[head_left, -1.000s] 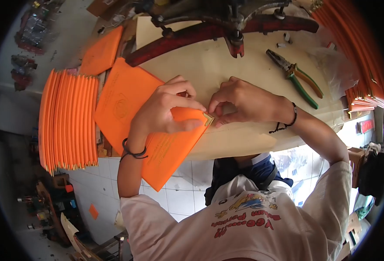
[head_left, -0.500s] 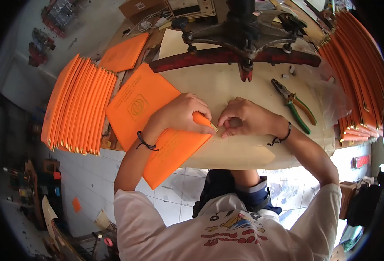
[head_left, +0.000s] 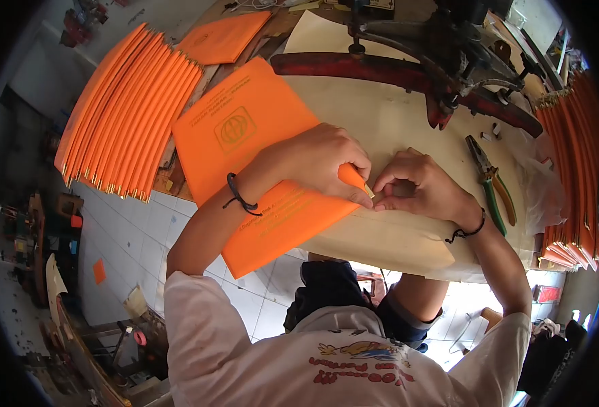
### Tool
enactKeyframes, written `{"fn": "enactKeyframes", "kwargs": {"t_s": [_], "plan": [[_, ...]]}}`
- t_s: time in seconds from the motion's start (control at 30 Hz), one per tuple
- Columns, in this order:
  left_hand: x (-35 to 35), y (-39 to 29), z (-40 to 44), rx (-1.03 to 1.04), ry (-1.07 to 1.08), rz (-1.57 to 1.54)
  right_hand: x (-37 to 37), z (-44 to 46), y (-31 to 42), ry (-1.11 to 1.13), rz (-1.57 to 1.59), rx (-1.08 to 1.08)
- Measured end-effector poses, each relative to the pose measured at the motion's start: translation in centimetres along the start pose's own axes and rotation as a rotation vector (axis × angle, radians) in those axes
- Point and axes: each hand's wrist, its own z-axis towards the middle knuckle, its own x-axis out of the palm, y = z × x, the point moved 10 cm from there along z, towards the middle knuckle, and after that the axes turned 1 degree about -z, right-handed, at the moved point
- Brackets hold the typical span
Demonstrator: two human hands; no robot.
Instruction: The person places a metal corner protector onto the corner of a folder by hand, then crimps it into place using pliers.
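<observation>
My left hand [head_left: 326, 161] is closed around the edge of an orange folder cover [head_left: 292, 234] with gold lettering, its near part hanging past the table edge. A small gold-coloured corner piece [head_left: 369, 192] shows at the cover's corner, just beyond my left thumb. My right hand [head_left: 425, 184] is pinched with its fingertips right at that corner; what lies between them is hidden. Behind my left wrist lies an orange panel [head_left: 235, 129] printed with a globe emblem; I cannot tell if it joins the held cover.
Pliers [head_left: 493, 183] with green and orange handles lie to the right. A dark metal machine [head_left: 435, 74] with a curved red bar overhangs the table [head_left: 408, 247]. Orange folder stacks stand left [head_left: 126, 112] and right [head_left: 571, 183]. Another orange folder [head_left: 225, 37] lies at the back.
The camera view has shifted, so the table scene sits differently. My right fingertips have closed in on the gold corner, where a small gap was visible before. My left hand keeps its hold.
</observation>
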Motion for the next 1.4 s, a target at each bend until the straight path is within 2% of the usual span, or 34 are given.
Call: {"fn": "enactKeyframes", "kwargs": {"t_s": [0.23,0.43,0.63,1.03,1.4], "plan": [[0.2,0.3,0.0,0.04,0.034,-0.057,0.0,-0.2,0.1,-0.012,-0.01,-0.062],[0.2,-0.3,0.2,0.022,0.087,0.026,0.1,-0.4,-0.2,-0.008,0.001,-0.067],[0.6,-1.7,0.4,0.124,0.034,0.056,0.2,-0.5,-0.6,0.016,0.052,-0.05],[2.2,-1.9,1.1,0.007,0.09,0.024,-0.1,-1.0,-0.5,0.034,0.064,-0.04],[1.4,-1.9,0.8,0.032,0.02,0.024,-0.1,-0.6,-0.3,0.058,0.058,-0.045]]}}
